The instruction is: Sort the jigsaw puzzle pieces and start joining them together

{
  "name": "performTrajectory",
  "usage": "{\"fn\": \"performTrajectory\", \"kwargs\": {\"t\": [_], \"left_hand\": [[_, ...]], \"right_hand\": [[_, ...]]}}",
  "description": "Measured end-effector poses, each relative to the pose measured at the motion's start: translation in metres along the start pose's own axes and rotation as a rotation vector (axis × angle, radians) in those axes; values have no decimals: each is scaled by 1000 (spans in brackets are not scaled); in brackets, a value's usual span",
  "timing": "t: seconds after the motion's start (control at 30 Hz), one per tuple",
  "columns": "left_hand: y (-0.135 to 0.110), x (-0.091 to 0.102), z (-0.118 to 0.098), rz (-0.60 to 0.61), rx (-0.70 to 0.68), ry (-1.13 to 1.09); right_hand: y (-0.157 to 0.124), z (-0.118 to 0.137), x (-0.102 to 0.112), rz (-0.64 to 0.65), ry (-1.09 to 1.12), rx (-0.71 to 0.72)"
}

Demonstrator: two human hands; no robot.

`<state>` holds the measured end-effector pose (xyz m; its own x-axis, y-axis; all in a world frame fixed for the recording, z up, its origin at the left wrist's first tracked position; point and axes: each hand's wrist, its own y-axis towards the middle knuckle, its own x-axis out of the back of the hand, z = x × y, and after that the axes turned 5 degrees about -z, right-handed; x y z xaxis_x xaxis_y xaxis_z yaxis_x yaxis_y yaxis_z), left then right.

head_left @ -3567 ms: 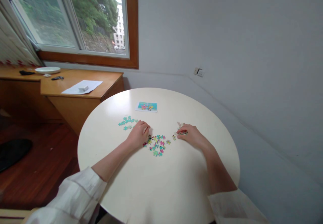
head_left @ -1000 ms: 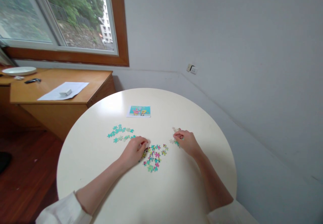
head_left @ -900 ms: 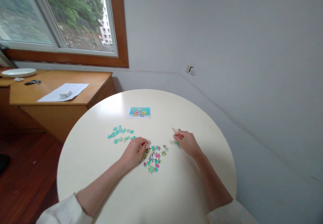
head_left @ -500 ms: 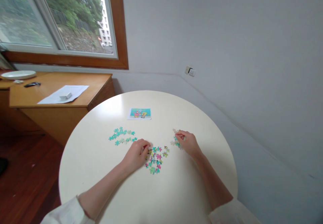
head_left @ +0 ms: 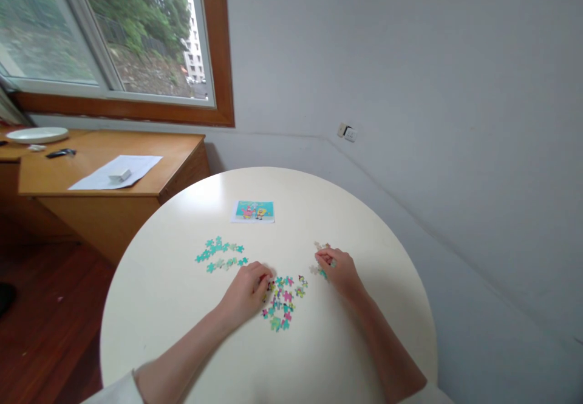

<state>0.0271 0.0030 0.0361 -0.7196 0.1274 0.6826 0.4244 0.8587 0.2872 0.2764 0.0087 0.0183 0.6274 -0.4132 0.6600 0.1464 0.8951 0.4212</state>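
Observation:
I sit at a round white table [head_left: 182,331]. My left hand [head_left: 248,291] rests on it with curled fingers, its fingertips at the left edge of a heap of pink, teal and yellow puzzle pieces [head_left: 282,304]. My right hand [head_left: 339,270] lies to the right of the heap, fingers pinched over a small group of pieces [head_left: 319,257]. A cluster of teal pieces [head_left: 221,255] lies further left. A small picture card [head_left: 253,211] lies flat beyond the heap.
A wooden desk [head_left: 91,179] stands at the left under the window, bearing a sheet of paper [head_left: 116,171], a small box and a white plate [head_left: 36,134]. Grey walls meet behind the table, with a wall socket [head_left: 347,132].
Both hands stay at the pieces with only slight finger shifts. The camera has turned left and tipped, so the table sits lower in view.

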Motion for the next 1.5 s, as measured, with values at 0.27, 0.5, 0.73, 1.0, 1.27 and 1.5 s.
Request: {"fn": "performTrajectory", "kwargs": {"t": [0.27,0.5,0.73,1.0,1.27,1.5], "left_hand": [[1,1,4,9,-2,-5],[-2,1,2,2,-8,5],[-14,-4,8,-75,9,5],[-30,-4,10,-180,42,80],[-43,-5,8,-229,26,163],[-43,-8,14,-254,1,168]], "right_hand": [[2,-5,-4,-6,-28,0],[-2,0,-3,-4,-2,-2],[-18,7,1,-6,44,-38],[-39,-4,-4,-72,102,-110],[-54,-4,7,-184,28,-133],[-50,-12,13,-126,-275,-111]]}}
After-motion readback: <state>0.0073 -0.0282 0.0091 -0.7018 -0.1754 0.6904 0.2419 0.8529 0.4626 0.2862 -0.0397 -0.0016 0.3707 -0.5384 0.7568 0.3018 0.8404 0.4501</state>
